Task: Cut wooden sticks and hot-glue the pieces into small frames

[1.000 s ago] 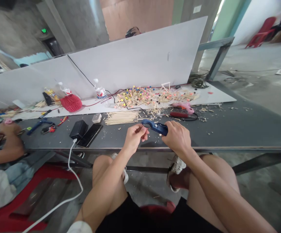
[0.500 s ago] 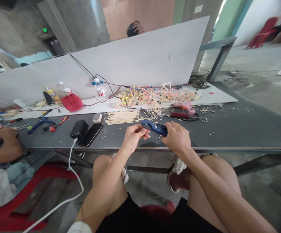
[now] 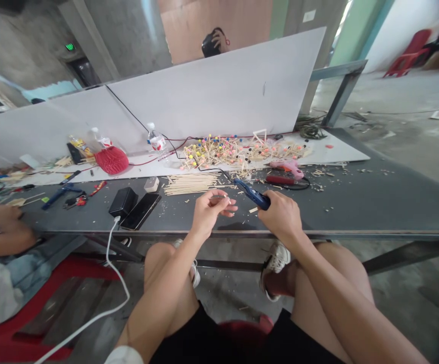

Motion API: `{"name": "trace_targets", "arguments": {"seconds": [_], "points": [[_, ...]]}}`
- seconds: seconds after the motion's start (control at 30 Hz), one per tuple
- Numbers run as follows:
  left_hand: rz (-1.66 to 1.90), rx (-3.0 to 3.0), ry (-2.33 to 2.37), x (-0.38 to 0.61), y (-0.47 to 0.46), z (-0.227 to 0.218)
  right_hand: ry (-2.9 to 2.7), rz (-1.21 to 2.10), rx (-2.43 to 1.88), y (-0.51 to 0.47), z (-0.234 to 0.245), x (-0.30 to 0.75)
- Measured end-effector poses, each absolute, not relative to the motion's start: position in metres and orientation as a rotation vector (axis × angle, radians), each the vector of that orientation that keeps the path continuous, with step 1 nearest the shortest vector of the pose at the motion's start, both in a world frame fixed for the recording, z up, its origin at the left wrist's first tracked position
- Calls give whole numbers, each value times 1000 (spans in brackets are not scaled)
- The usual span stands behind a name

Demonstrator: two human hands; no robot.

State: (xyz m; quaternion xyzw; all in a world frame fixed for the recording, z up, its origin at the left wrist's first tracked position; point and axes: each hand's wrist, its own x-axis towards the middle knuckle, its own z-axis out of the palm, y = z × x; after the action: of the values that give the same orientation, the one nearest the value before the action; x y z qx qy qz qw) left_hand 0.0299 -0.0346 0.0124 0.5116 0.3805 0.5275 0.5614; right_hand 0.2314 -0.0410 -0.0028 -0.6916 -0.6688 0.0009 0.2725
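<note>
My right hand (image 3: 281, 215) is wrapped round the handle of a blue hand cutter (image 3: 253, 194), whose jaw end points up and to the left over the table. Left of the cutter and apart from it is my left hand (image 3: 212, 212). Its thumb and forefinger are pinched together, and a tiny pale bit shows at the tips, too small to name. Behind both hands lies a row of thin wooden sticks (image 3: 191, 184). A small pale stick piece (image 3: 253, 210) is on the tabletop beside the cutter.
A heap of sticks with coloured ball ends (image 3: 219, 151) lies at the back, near a pink glue gun (image 3: 290, 168) and a red-handled tool (image 3: 280, 180). Leftward are a phone (image 3: 141, 211), a black charger (image 3: 123, 202) and a bottle (image 3: 155, 139). A co-worker's arm (image 3: 10, 232) is far left.
The cutter has swung away from my left hand, its jaw end moving up and right. My right hand has shifted slightly right, and a pale stick piece now shows on the table.
</note>
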Motion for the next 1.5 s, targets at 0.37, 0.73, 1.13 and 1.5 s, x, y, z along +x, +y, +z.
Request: {"name": "trace_targets", "arguments": {"seconds": [0.37,0.73,1.13,1.5], "points": [[1452,926,905,28,-27,7,-1878,69,-1862,-44,-4,221],[1411,847,863,27,-27,8,-1850,35,-1838,-43,-5,220],[1288,1184,913,36,-35,7,-1509,369,-1413,-47,3,210],[1247,1540,994,33,-35,8,-1280,838,-1283,-38,2,216]]}}
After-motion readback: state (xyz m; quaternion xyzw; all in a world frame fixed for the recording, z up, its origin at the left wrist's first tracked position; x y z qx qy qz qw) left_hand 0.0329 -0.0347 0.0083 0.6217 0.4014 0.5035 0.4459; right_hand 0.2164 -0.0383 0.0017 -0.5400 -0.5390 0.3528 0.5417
